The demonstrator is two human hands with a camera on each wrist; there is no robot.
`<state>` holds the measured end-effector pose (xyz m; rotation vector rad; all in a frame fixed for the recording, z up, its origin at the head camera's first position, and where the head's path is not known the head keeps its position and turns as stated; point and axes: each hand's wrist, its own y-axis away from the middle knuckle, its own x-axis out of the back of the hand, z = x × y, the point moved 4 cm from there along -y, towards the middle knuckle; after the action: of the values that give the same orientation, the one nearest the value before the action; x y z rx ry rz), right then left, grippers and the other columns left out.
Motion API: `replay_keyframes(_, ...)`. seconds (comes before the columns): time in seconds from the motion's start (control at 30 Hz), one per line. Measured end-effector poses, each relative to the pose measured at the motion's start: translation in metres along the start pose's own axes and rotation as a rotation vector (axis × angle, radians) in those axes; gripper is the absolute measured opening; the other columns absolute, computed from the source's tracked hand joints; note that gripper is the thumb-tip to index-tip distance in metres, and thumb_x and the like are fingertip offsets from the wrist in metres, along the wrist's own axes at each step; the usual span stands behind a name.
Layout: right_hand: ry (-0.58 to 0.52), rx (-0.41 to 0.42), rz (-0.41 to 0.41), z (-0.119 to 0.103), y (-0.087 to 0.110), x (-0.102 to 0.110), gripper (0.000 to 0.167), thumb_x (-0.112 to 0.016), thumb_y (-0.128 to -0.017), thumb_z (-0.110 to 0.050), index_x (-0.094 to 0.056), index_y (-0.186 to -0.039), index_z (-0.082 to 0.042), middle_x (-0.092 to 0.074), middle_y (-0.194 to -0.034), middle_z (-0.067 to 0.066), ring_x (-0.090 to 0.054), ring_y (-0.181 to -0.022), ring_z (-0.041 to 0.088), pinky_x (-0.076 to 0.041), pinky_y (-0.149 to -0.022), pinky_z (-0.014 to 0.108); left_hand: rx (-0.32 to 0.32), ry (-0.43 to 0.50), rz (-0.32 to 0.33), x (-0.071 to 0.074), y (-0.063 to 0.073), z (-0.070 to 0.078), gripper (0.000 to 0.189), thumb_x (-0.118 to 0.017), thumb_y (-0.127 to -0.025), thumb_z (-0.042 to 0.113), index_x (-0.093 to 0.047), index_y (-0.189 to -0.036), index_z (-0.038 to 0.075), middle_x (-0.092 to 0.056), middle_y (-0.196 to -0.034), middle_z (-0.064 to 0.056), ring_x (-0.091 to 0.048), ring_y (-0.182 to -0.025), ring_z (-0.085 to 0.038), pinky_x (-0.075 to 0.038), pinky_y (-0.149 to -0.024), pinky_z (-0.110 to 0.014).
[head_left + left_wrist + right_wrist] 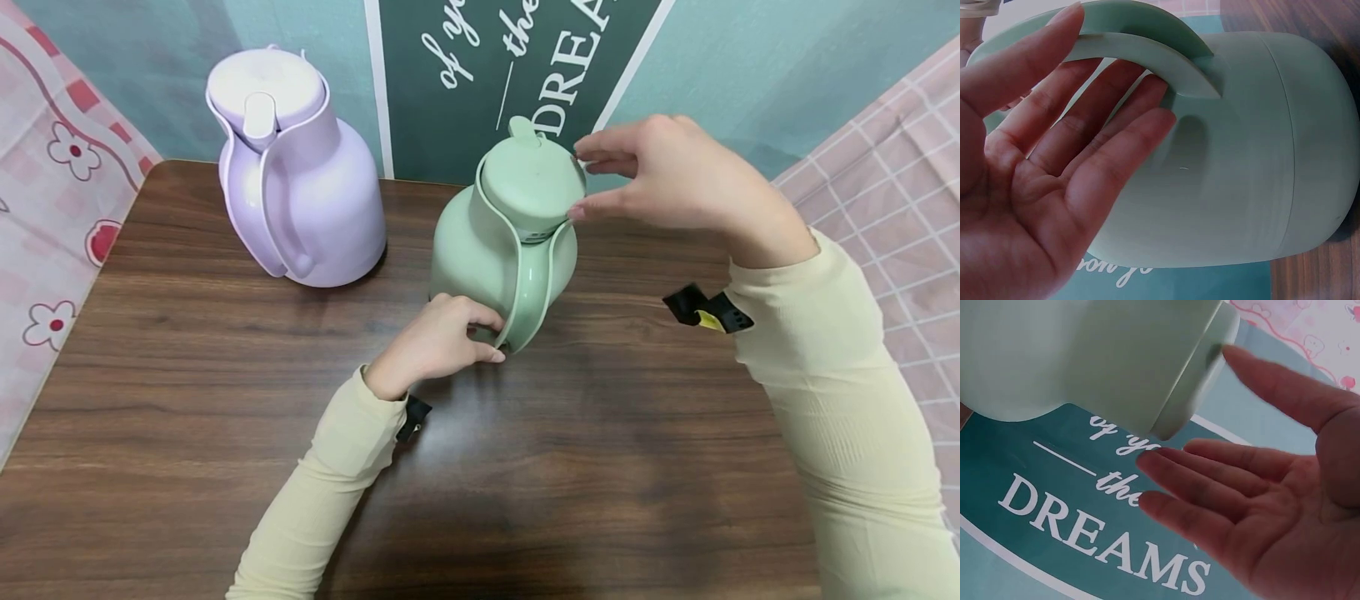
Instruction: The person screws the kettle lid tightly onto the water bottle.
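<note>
A pale green thermos jug (pixel 480 250) stands on the table, its handle facing the person and its round lid (pixel 532 185) on top. By the lower part of the handle (pixel 531 287) is the left hand (pixel 444 337). In the left wrist view its fingers (pixel 1079 134) are loosely extended, some tips passing behind the handle, with the thumb on the near side; no firm grip shows. At the lid's right edge is the right hand (pixel 660 171), thumb and fingers spread apart and nearly straight. The right wrist view shows its thumb tip against the lid's rim (pixel 1194 378).
A lilac thermos jug (pixel 330 200) stands at the back left of the dark wooden table (pixel 225 400). Behind both jugs hangs a teal cloth (pixel 750 75) with white lettering. Pink patterned cloths border the table left and right. Black straps (pixel 705 308) sit on the wrists.
</note>
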<state>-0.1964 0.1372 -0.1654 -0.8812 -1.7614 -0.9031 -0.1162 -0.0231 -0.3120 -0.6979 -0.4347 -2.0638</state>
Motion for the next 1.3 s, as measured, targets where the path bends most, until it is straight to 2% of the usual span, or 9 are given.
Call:
replay_keyframes(0.07,0.003,-0.004,-0.028,0.001,-0.003,0.001,0.071,-0.07,-0.076,-0.044,-0.047,-0.132,-0.007,-0.056,-0.123,0.012,-0.049,-0.116,0.027,-0.033,-0.096,0.044,-0.002,0.001,0.002,0.0,0.0,0.0,0.016,-0.076,-0.074,0.016,-0.071,-0.09,0.013,-0.065,-0.082,0.007,-0.051,-0.071,-0.009,-0.042,-0.067,-0.024)
replay_keyframes(0.17,0.004,0.022,-0.048,0.0,-0.005,0.0,0.073,-0.07,-0.076,-0.044,-0.045,-0.134,-0.007,-0.054,-0.125,0.012,-0.048,-0.118,0.027,-0.033,-0.096,0.044,-0.004,0.002,0.003,0.0,0.0,0.0,0.016,-0.076,-0.074,0.016,-0.072,-0.09,0.012,-0.065,-0.082,0.007,-0.052,-0.071,-0.009,-0.042,-0.068,-0.024)
replay_keyframes(0.43,0.015,0.032,-0.009,-0.004,-0.003,-0.002,0.068,-0.072,-0.075,-0.042,-0.052,-0.128,-0.005,-0.055,-0.123,0.013,-0.048,-0.117,0.025,-0.035,-0.094,0.043,-0.009,-0.012,0.0,0.0,0.0,0.0,0.017,-0.075,-0.074,0.017,-0.071,-0.09,0.012,-0.065,-0.081,0.008,-0.051,-0.071,-0.009,-0.042,-0.068,-0.024)
replay_keyframes(0.7,0.056,0.045,0.035,-0.009,0.001,-0.004,0.055,-0.072,-0.077,-0.036,-0.059,-0.119,-0.003,-0.06,-0.115,0.012,-0.053,-0.111,0.027,-0.034,-0.095,0.043,-0.001,-0.011,-0.005,0.001,0.0,0.001,0.017,-0.075,-0.075,0.017,-0.071,-0.091,0.012,-0.066,-0.083,0.007,-0.052,-0.071,-0.009,-0.042,-0.068,-0.024)
replay_keyframes(0.93,0.042,0.057,0.076,-0.01,0.008,0.0,0.037,-0.073,-0.076,-0.032,-0.068,-0.106,-0.011,-0.066,-0.103,0.004,-0.061,-0.099,0.017,-0.042,-0.084,0.034,-0.001,-0.013,-0.005,0.002,0.001,0.002,0.017,-0.075,-0.075,0.016,-0.071,-0.091,0.01,-0.066,-0.083,0.005,-0.05,-0.07,-0.01,-0.041,-0.068,-0.025)
replay_keyframes(1.0,0.033,0.037,0.069,-0.009,0.008,0.001,0.039,-0.073,-0.076,-0.035,-0.067,-0.108,-0.013,-0.066,-0.106,0.005,-0.061,-0.1,0.018,-0.042,-0.085,0.035,0.001,-0.012,-0.005,0.002,0.001,0.002,0.018,-0.075,-0.075,0.017,-0.071,-0.091,0.011,-0.066,-0.083,0.004,-0.05,-0.07,-0.01,-0.041,-0.068,-0.024)
replay_keyframes(1.13,0.014,-0.019,0.02,-0.005,0.004,0.001,0.06,-0.071,-0.075,-0.043,-0.057,-0.123,-0.009,-0.06,-0.116,0.011,-0.055,-0.109,0.027,-0.039,-0.09,0.042,0.007,-0.01,-0.002,0.001,0.001,0.001,0.018,-0.075,-0.075,0.017,-0.071,-0.091,0.011,-0.066,-0.084,0.005,-0.051,-0.072,-0.009,-0.042,-0.069,-0.024)
replay_keyframes(1.2,0.011,-0.022,-0.007,-0.004,0.001,-0.001,0.067,-0.07,-0.075,-0.044,-0.051,-0.129,-0.008,-0.057,-0.121,0.013,-0.052,-0.112,0.03,-0.037,-0.092,0.044,0.01,-0.006,-0.002,0.001,0.001,0.001,0.018,-0.075,-0.075,0.017,-0.071,-0.091,0.012,-0.065,-0.084,0.006,-0.052,-0.073,-0.009,-0.042,-0.069,-0.024)
replay_keyframes(1.3,-0.008,0.0,-0.038,-0.003,-0.001,-0.003,0.067,-0.07,-0.076,-0.043,-0.049,-0.13,-0.008,-0.057,-0.121,0.012,-0.05,-0.114,0.03,-0.036,-0.094,0.044,0.008,-0.003,-0.002,0.0,0.0,0.001,0.018,-0.075,-0.075,0.016,-0.071,-0.091,0.012,-0.065,-0.083,0.007,-0.053,-0.074,-0.01,-0.043,-0.069,-0.024)
